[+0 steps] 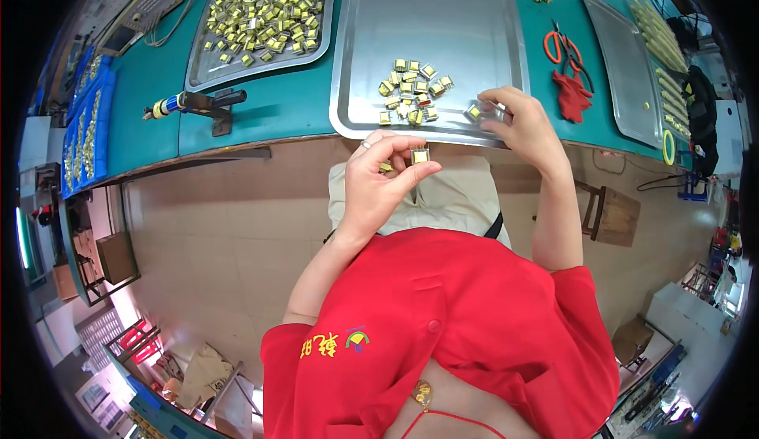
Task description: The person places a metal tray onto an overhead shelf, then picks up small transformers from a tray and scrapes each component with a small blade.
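"Green bench (265, 111), tray (427, 20) at near edge. Why?"

"Prob. easy reach. L hand (375, 190) pinches yellow block (421, 157) just past tray rim, maybe for viewing; R hand (526, 126) half-curled by 2nd block (474, 112), can't tell if gripped."

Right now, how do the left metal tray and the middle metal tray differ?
The left tray is heaped with yellow components; the middle tray is mostly bare, with a small cluster toward its near side. The left tray sits back from the edge of the green bench; the middle tray reaches it. The right hand is over the middle tray; neither is over the left.
Both trays hold yellow components.
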{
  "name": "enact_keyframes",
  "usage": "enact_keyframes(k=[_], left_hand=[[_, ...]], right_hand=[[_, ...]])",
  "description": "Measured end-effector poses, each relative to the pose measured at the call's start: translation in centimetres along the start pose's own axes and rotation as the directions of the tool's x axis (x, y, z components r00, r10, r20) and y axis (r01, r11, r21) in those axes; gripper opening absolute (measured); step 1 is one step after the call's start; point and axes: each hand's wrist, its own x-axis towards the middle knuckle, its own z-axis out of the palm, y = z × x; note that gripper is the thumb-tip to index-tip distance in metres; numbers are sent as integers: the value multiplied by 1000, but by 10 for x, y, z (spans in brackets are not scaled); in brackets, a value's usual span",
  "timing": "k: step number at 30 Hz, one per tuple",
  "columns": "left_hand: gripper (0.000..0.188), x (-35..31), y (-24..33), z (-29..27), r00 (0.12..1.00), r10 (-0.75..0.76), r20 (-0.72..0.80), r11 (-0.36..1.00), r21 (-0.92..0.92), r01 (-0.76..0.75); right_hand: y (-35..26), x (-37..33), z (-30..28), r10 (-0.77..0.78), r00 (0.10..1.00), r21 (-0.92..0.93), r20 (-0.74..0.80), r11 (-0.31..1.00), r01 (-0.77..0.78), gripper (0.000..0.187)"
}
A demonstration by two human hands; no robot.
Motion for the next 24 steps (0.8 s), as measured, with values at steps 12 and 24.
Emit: enact_keyframes(k=[12,24], left_hand=[[26,2,6,6,1000,4,26,1000,25,-5],[24,5,-3,13,878,-363,312,574,-667,474]], right_hand=[[5,-6,14,-33,993,-65,-117,998,26,26],[-38,-29,14,-80,991,537,103,844,12,29]])
